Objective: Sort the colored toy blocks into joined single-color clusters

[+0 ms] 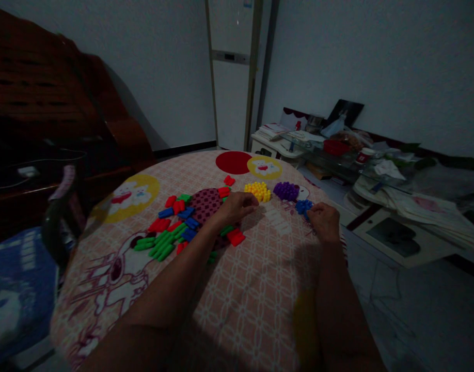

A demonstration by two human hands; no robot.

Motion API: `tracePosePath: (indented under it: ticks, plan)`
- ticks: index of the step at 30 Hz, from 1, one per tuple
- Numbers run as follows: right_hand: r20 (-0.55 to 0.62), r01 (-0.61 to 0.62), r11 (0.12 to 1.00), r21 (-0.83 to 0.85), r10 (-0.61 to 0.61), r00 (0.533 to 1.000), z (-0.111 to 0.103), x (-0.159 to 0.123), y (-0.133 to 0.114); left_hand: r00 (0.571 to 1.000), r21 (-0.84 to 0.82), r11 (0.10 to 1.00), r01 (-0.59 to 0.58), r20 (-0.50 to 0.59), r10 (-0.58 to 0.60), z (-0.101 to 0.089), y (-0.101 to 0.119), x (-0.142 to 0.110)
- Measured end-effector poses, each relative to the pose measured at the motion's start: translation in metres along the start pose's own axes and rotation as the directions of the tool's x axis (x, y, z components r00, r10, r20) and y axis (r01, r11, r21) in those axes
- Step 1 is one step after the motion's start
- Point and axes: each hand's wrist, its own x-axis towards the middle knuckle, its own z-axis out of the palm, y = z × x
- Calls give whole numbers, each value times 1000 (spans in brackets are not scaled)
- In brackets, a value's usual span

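Note:
My left hand hovers over the table's middle with loosely curved fingers, thumb and fingertips slightly apart, and nothing visible in it. Just beyond its fingertips lies a cluster of yellow knobbly toy pieces. My right hand is closed in a pinch at the edge of a cluster of blue toy pieces; the fingertips are partly hidden against it. A purple cluster lies between the yellow and the blue. Left of my left hand, loose green sticks, red blocks and blue blocks are scattered.
A dark reddish perforated mat or basket sits among the loose blocks, partly behind my left forearm. The round table wears a patterned cloth. To the right stands a cluttered low cabinet; a chair is at the left.

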Motion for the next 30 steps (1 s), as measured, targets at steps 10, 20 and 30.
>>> tracePosePath:
  ticks: [10, 20, 30]
  plan:
    - [5, 7, 994, -107, -7, 1000, 3, 0, 3, 972, 129, 971, 201, -148, -182, -60, -29, -17]
    - [-85, 171, 975, 143, -160, 983, 17, -12, -20, 718, 312, 647, 696, -322, -617, -125, -83, -78]
    - [17, 192, 969, 156, -197, 980, 30, -19, -30, 746, 475, 641, 602, -48, -664, -111, -89, -67]
